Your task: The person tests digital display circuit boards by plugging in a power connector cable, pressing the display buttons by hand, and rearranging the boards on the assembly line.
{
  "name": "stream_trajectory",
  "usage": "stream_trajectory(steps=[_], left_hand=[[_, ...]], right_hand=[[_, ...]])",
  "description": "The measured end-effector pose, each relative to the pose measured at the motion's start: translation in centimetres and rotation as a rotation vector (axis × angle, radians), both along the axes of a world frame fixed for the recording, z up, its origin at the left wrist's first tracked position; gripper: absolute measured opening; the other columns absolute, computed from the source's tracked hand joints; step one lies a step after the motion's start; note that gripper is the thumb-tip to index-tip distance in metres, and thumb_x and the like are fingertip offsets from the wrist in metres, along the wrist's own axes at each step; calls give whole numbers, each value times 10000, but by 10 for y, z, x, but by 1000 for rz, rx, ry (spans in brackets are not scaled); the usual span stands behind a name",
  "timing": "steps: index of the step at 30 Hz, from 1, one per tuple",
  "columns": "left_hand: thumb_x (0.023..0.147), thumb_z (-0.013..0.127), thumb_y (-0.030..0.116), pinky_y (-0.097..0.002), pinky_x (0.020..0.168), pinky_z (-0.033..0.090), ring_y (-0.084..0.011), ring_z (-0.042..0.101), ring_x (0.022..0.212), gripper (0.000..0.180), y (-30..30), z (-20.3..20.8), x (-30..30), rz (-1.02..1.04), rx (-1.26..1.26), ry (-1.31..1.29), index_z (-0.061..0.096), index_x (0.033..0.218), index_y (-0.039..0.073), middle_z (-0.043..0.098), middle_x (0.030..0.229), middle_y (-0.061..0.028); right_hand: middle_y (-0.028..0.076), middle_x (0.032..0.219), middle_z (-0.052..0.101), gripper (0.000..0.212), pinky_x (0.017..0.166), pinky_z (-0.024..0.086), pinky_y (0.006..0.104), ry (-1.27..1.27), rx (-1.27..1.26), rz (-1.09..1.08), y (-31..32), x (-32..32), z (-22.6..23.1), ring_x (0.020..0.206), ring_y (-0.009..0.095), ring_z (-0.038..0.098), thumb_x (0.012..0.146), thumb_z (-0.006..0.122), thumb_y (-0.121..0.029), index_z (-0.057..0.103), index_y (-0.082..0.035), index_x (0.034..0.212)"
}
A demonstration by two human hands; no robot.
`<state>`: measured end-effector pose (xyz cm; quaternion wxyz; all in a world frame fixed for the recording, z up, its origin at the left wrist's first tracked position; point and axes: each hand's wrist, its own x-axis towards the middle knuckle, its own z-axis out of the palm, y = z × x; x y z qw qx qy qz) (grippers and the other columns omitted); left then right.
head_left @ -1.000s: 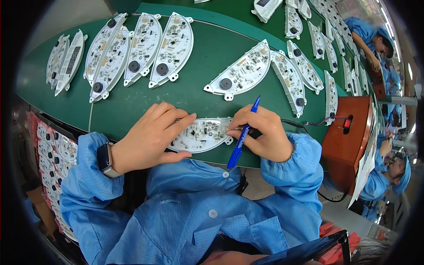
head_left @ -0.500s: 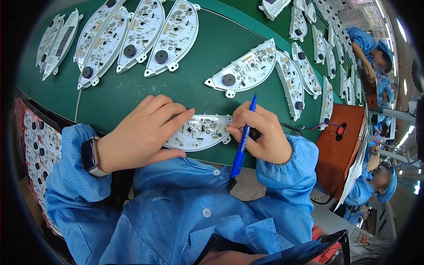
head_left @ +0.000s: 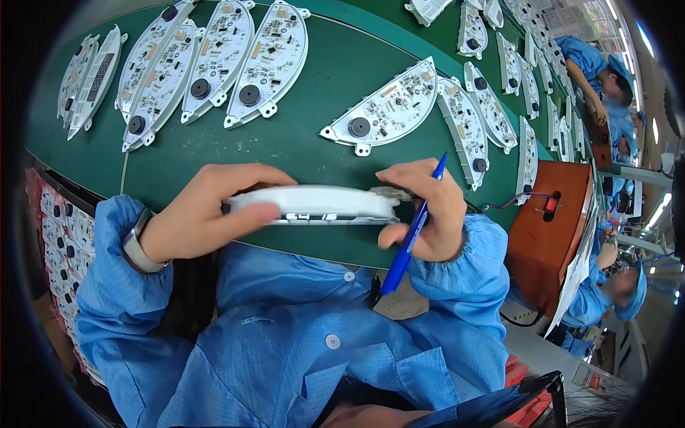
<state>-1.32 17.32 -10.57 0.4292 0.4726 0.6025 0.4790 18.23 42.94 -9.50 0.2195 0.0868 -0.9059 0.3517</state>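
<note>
My left hand (head_left: 214, 210) grips the left end of a half-moon display module (head_left: 314, 202), thumb in front and fingers behind. The white module is tipped up on edge, its curved white side facing me, and lit digits show along its lower front. A blue marker pen (head_left: 416, 232) slants through my right hand (head_left: 435, 207), tip up, lying against the palm side. That hand's thumb and forefinger stand apart around the module's right end, where a blurred greyish piece (head_left: 391, 192) shows. Whether they touch it I cannot tell.
Several half-moon circuit boards in white housings (head_left: 270, 60) lie at the back left, a single one (head_left: 389, 110) ahead, more at the right. A brown box (head_left: 546, 232) with a red switch stands right. Boards fill a tray (head_left: 68, 246) lower left. Co-workers sit far right.
The module has come off the green table and been tipped from lying circuit side up to showing its lit edge. My right fingers have opened from its right end; the pen has swung rightward.
</note>
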Motion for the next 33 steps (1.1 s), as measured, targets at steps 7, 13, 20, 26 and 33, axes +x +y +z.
stream_trajectory(steps=[7,13,20,26,33], left_hand=[[1106,474,293,-264,899,498,-94,616,1004,400,-1,-10,7,119,-142,-449,641,1236,-47,702,1108,-60],[1106,479,313,-266,892,500,-101,616,999,424,-3,-9,7,101,-141,-449,646,1231,-56,704,1106,-67],[1100,495,316,-268,874,501,-105,618,988,422,-5,-6,7,97,-116,-500,651,1228,-55,707,1101,-69],[1100,493,313,-268,865,499,-102,613,980,420,-5,-4,7,91,-106,-520,651,1237,-51,709,1089,-67],[1101,490,313,-265,856,495,-100,607,980,425,-6,-3,8,89,-139,-500,646,1247,-55,708,1099,-72]], right_hand=[[172,1060,702,777,648,557,358,-3,187,35,-12,3,3,830,292,675,646,928,-402,632,37,1214],[181,1042,707,765,617,546,347,33,173,34,-11,2,3,789,270,680,652,943,-377,630,32,1217],[194,1055,711,777,611,550,344,47,190,53,-10,1,5,770,278,689,677,938,-387,600,26,1241],[197,1052,711,779,608,554,349,35,207,44,-10,2,5,766,282,686,681,934,-409,602,24,1236],[199,1060,706,781,624,568,359,26,192,58,-9,2,6,770,293,686,698,925,-428,590,18,1244]])
